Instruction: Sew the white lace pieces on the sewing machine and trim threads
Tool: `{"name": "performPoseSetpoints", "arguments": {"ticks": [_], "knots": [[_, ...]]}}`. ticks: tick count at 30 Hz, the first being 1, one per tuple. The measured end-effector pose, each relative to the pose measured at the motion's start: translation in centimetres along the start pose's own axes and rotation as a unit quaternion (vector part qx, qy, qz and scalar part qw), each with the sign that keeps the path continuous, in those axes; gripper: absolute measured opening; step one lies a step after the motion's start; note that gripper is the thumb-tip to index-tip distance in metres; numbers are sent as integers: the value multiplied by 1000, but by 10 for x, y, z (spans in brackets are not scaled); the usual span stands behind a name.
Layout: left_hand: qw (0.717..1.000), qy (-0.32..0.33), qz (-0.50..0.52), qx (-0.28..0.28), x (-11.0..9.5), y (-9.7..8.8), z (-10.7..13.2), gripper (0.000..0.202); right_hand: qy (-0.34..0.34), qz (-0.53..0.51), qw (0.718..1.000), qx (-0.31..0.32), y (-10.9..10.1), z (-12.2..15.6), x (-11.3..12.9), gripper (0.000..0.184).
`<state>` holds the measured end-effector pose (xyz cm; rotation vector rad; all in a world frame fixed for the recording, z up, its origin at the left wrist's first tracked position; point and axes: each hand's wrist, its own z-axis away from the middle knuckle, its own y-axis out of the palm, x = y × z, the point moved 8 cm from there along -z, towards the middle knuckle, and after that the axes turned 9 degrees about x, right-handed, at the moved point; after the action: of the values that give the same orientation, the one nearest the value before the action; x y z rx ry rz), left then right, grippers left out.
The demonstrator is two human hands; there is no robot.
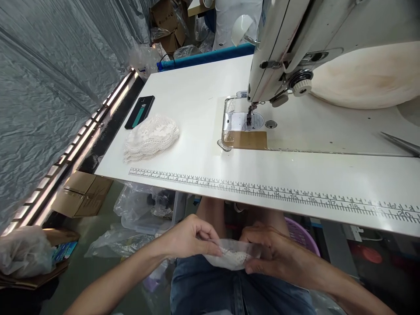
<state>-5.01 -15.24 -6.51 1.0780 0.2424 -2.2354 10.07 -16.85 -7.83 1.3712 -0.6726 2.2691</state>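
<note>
Between my two hands, above my lap, is a piece of white lace fabric (231, 259), sheer along its upper edge. My left hand (197, 238) pinches its left end between thumb and fingers. At the other end my right hand (269, 249) has its thumb below and its fingers behind the cloth. A stack of cream lace pieces (152, 136) with scalloped edges lies on the left part of the white sewing table (193, 118). The sewing machine (282, 52) stands at the right, its presser foot (249, 118) over the needle plate.
A dark phone-like object (140, 112) lies beside the lace stack. Pointed metal blades (400, 142) rest at the table's right edge. A printed ruler (262, 191) runs along the front edge. Cardboard boxes (83, 194), plastic bags (141, 205) and a purple basket (303, 234) are below.
</note>
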Motion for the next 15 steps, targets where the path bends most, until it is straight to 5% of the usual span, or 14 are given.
{"name": "performPoseSetpoints", "arguments": {"ticks": [6, 15], "knots": [[999, -4, 33, -5, 5, 0, 2, 26, -50, -18, 998, 36, 4, -8, 12, 18], [999, 9, -30, 22, 0, 5, 13, 23, -94, -183, 972, 110, 9, -9, 27, 22]]}}
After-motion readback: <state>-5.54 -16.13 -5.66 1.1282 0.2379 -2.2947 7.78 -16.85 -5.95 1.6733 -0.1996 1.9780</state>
